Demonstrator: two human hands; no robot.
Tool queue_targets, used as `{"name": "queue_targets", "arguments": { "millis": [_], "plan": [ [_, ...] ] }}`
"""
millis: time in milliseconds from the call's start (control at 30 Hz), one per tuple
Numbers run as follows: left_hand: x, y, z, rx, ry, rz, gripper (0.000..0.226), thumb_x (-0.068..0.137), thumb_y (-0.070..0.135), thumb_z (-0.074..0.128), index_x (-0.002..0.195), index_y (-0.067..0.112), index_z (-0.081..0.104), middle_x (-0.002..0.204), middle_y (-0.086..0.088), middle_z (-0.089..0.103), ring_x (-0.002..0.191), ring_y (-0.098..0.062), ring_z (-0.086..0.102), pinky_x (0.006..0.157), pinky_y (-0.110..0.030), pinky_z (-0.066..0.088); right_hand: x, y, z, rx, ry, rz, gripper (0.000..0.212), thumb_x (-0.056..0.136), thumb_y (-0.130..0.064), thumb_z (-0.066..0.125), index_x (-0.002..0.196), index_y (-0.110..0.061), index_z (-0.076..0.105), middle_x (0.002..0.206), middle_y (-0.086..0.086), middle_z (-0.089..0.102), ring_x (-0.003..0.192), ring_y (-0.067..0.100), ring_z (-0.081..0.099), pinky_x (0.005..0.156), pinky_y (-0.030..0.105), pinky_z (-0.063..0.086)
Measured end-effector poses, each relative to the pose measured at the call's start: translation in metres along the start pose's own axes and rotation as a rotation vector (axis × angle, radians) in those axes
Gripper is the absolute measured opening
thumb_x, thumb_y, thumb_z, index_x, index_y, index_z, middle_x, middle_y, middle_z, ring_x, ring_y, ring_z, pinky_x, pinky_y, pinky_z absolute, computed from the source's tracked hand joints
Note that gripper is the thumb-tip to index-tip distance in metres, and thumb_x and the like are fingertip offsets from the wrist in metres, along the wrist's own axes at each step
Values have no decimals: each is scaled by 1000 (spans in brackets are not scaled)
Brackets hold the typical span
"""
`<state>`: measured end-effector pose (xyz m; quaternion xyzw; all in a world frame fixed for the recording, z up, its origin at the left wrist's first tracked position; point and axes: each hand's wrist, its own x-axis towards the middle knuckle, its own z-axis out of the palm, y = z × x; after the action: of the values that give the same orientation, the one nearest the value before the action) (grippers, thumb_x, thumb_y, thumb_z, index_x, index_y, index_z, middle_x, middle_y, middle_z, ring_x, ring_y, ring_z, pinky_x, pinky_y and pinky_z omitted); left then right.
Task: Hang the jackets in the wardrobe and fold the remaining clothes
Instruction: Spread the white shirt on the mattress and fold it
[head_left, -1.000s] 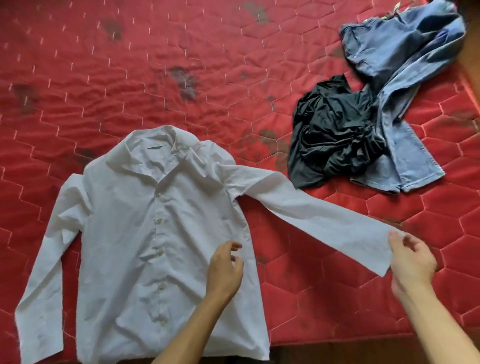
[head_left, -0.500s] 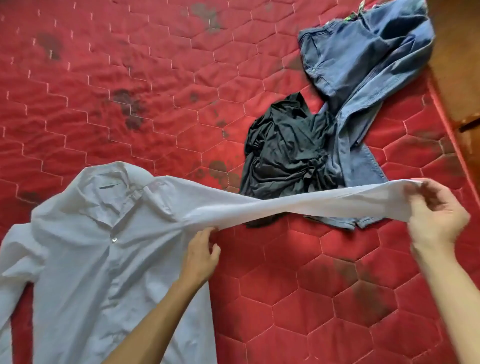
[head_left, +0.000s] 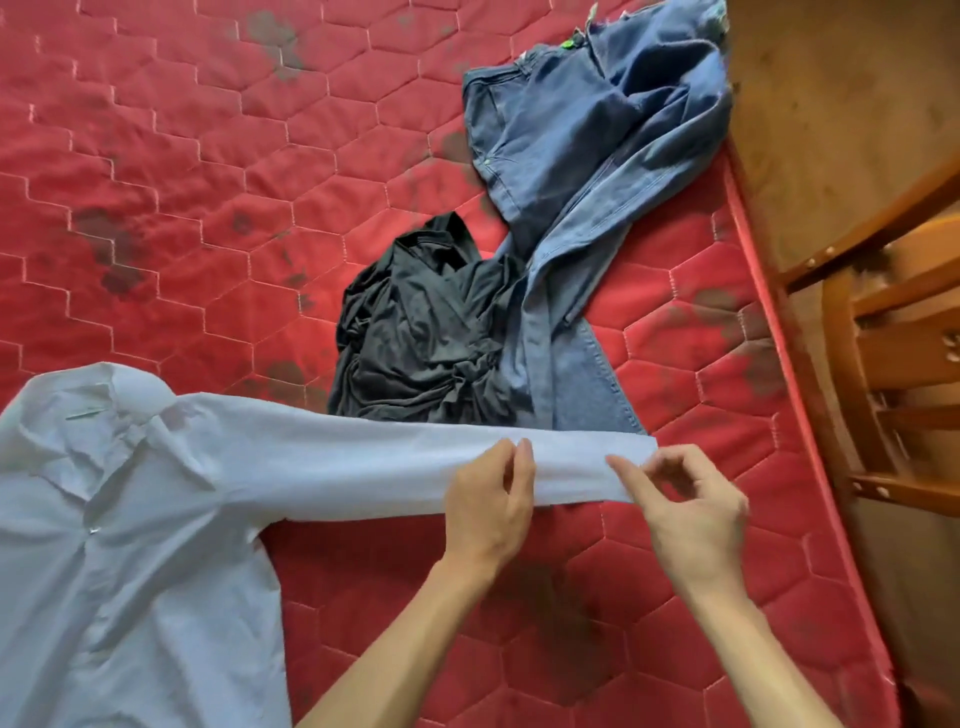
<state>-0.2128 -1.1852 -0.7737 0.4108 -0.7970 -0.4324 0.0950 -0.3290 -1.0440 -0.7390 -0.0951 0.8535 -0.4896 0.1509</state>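
Soft even daylight, faint shadows, shirt tinted bluish, wide-angle bending at edges, chair blurred.

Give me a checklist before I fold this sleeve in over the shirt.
1. Left hand and right hand both hold the sleeve: ok.
2. Sleeve stretched straight, no twist: ok.
3. Shirt front smooth: not ok, creased around the buttons.
4. Sleeve clear of the black garment and denim: cannot tell, its far edge overlaps both in view.
5. Other sleeve laid out: cannot tell, out of frame.
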Motion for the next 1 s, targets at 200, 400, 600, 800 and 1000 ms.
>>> {"name": "queue_targets", "arguments": {
  "millis": [200,400,600,800,1000],
  "plan": [
    [-8,34,13,-63,-57,71,52,103,55,25,83,18,57,80,8,57,75,-12,56,69,-39,47,-2,-35,-6,163,-26,-231,43,82,5,74,82,-30,48,71,-6,51,58,14,49,59,27,42],
    [2,71,1,-765,-286,-382,69,94,69,28,99,17,74,96,-7,75,89,-20,71,77,-33,56,-8,-46,23,324,-172,-282,68,76,9,70,117,-40,50,119,5,54,100,26,65,87,36,56],
    [16,54,-39,-739,-166,-361,25,100,27,58,90,9,72,82,-9,73,79,-18,69,75,-31,56,-35,-55,60,375,-324,-170,60,76,7,71,127,-17,49,118,8,64,109,24,67,97,34,53],
    [9,-19,-126,-668,4,-362,29,101,26,58,99,-1,69,91,-12,69,85,-23,63,84,-50,53,-95,-74,101,260,-309,-173,48,83,-21,76,124,-22,52,121,-2,61,108,21,64,91,31,51],
    [-12,-121,-269,-644,98,-366,17,99,27,60,96,19,74,92,2,76,88,-11,69,84,-34,56,-171,-88,165,89,-298,19,40,85,-23,75,119,-34,56,114,-7,63,95,12,64,81,16,50]
  ]
}}
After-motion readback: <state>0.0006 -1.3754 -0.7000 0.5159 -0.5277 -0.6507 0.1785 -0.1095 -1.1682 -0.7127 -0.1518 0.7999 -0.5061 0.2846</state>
